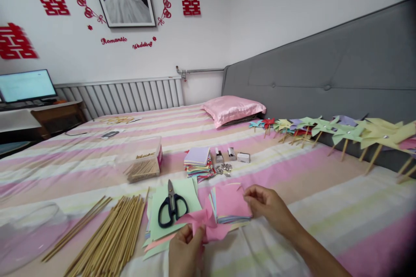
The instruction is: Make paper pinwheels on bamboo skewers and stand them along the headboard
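The pink paper pinwheel (212, 223) is held up front in the left hand (186, 246), thumb and fingers closed on it close to the middle. The right hand (264, 203) is pinched closed at the far right corner of the pink paper squares (231, 201) — a thin bit seems to show there, but whether it's gripped can't be told. Probably best if the folds are kept pinned under the thumb, lightly, so no tip springs loose or gets creased. The scissors (171, 197) are parked on green sheets (160, 194) just beyond the left hand and could be bumped; the squares between the hands are crowded too. Metal fasteners (223, 169) are piled beyond both hands, bamboo sticks (112, 238) are laid left of the left hand, and more pinwheels (383, 135) are lined up beyond and right of the right hand.
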Motion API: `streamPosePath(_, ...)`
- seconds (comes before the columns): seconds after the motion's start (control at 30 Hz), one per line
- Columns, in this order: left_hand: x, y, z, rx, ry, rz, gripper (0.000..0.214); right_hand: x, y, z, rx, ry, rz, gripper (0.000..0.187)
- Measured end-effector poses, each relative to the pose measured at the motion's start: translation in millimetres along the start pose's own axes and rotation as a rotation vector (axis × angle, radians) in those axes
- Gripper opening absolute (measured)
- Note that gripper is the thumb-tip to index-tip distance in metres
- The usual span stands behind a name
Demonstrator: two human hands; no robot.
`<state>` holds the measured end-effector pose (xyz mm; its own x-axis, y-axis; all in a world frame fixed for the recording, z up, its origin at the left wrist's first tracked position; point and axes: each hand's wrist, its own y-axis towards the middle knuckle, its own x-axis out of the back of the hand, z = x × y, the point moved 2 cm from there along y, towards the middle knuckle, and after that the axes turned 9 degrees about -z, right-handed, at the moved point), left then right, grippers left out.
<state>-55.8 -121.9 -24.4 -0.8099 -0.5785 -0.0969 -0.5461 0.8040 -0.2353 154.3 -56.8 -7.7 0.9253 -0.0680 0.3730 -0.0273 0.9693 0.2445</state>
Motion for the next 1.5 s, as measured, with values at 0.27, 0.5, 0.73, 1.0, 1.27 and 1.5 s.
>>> streamPosePath(0.27,-4.2,-5,3,-0.007,-0.003,0.069,0.028,-39,-46,60,0.073,0.271,0.253,0.008)
streamPosePath(0.5,-5.5,-10,0,0.013,0.015,0.148,0.028,-46,-47,57,0.150,0.182,0.207,0.011)
streamPosePath(0.73,-6.1,-16,-5,-0.020,-0.006,0.134,0.029,-48,-45,49,0.082,0.166,0.146,0.008)
streamPosePath(1.0,-5.2,-17,-10,-0.018,-0.019,0.190,0.028,-42,-45,60,0.067,0.134,0.131,0.006)
streamPosePath(1.27,-6.3,-18,-12,-0.029,-0.022,0.202,0.026,-41,-45,58,0.087,0.110,0.164,0.010)
streamPosePath(1.5,-6.3,-18,-12,-0.050,-0.016,0.242,0.027,-40,-44,57,0.079,0.090,0.170,0.012)
